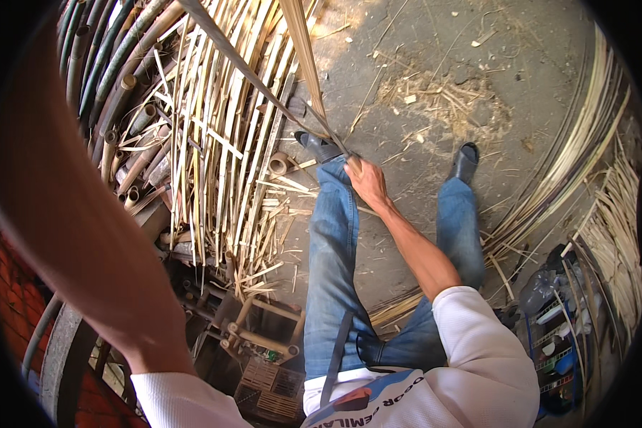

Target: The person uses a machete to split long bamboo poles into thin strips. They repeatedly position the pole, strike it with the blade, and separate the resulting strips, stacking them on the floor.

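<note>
My right hand (367, 184) is closed round the handle of a knife (339, 143), just above my left knee. Its narrow blade points up and to the left. At the blade, a dark-skinned bamboo strip (246, 70) and a paler bamboo length (304, 50) come close together, then spread apart toward the top edge. Whether they are still joined I cannot tell. My left forearm (85, 214) reaches up along the left side, and the hand lies beyond the picture.
Many split bamboo strips (225, 171) lie in a pile at the left, beside round bamboo poles (114, 107). Shavings (453, 107) litter the concrete floor (542, 57). Long strips (549, 200) curve along the right, near a blue rack (556, 357). A bamboo frame (271, 308) stands at lower left.
</note>
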`<control>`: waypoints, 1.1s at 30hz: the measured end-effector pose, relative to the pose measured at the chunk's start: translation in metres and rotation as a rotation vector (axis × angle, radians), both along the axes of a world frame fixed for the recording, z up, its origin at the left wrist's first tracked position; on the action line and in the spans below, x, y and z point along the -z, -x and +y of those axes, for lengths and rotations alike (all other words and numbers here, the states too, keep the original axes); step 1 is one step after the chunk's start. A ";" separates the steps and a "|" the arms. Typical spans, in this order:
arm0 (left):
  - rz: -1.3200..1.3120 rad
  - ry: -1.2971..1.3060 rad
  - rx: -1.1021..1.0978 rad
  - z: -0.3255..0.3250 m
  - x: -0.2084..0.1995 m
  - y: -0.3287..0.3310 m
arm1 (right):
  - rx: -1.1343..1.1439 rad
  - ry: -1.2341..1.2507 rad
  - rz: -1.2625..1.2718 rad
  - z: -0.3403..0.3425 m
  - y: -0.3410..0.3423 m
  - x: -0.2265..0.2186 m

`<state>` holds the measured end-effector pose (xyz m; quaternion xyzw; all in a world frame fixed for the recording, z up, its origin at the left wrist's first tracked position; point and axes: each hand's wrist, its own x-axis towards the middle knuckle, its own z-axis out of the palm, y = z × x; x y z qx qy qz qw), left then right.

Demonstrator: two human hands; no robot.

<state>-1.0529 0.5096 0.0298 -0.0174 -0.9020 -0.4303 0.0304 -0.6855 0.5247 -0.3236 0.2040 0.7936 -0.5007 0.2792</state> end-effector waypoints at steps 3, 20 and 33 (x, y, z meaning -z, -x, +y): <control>0.018 -0.023 -0.022 0.002 -0.017 0.003 | 0.150 -0.007 0.587 0.020 0.088 -0.066; 0.161 -0.217 -0.189 -0.063 -0.117 -0.087 | 1.069 -0.152 0.533 0.152 0.198 -0.285; 0.312 -0.698 -0.405 -0.130 -0.254 -0.068 | 1.146 -0.825 0.749 0.309 0.067 -0.442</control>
